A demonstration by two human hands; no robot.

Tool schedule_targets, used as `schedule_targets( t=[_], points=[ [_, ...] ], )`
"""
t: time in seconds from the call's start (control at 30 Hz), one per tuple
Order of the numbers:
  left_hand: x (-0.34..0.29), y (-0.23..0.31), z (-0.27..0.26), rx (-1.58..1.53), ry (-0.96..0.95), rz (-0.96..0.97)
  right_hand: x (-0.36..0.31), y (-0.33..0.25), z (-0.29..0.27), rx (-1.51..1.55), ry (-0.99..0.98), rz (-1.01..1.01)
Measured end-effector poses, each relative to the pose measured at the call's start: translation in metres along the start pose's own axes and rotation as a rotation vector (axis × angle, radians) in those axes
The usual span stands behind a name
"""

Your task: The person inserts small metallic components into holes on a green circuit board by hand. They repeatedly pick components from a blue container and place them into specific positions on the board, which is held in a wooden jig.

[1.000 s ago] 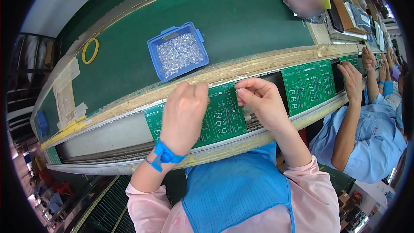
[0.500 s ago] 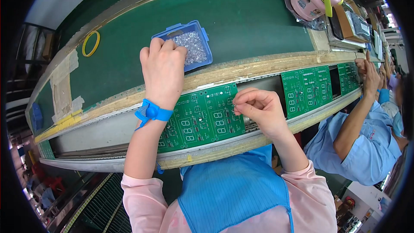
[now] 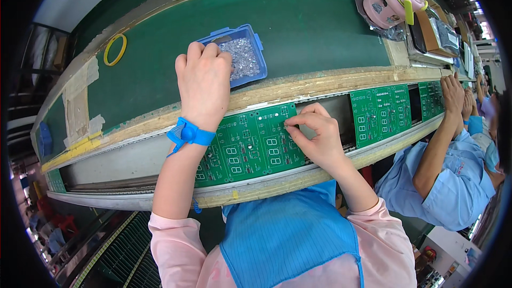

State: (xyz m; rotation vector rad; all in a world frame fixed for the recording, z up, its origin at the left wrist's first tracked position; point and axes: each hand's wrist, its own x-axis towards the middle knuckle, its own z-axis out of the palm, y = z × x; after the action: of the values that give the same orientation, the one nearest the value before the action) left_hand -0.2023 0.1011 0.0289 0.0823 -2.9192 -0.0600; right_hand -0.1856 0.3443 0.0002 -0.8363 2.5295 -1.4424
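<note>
My left hand [image 3: 205, 86], with a blue wrist strap [image 3: 190, 134] on its wrist, reaches over the left edge of a blue plastic bin [image 3: 253, 79]. The bin holds many small clear components [image 3: 241, 57]. Its fingers are curled and their tips are hidden, so what they hold cannot be made out. Over the right end of a green circuit board [image 3: 252, 152], my right hand [image 3: 319, 136] pinches thumb and forefinger together. Something tiny may be between the tips, too small to name. The board has white digit outlines and a few small white parts fitted.
More circuit boards [image 3: 380, 114] lie along the rail to the right, where a co-worker in a blue shirt [image 3: 442, 176] has hands over the line. A yellow ring [image 3: 114, 49] lies on the green bench top. A pink pot-shaped container [image 3: 393, 2] stands at the back right.
My right hand has lowered its fingertips onto the board, its pinch now closer to the surface. My left hand stays at the bin. The co-worker's hand has moved slightly.
</note>
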Motion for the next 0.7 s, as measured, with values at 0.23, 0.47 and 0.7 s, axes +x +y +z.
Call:
schedule_targets(
  t=[0.23, 0.47, 0.7],
  points=[
    [0.000, -0.008, 0.005, -0.136, 0.187, 0.055, 0.001, -0.001, 0.003, -0.049, 0.000, -0.080],
    [-0.009, -0.001, -0.021, -0.401, 0.336, 0.147, 0.002, -0.003, 0.006, -0.061, 0.001, -0.114],
    [-0.054, 0.022, -0.025, -0.786, 0.131, 0.171, 0.002, -0.005, 0.008, -0.127, -0.001, -0.163]
  ],
)
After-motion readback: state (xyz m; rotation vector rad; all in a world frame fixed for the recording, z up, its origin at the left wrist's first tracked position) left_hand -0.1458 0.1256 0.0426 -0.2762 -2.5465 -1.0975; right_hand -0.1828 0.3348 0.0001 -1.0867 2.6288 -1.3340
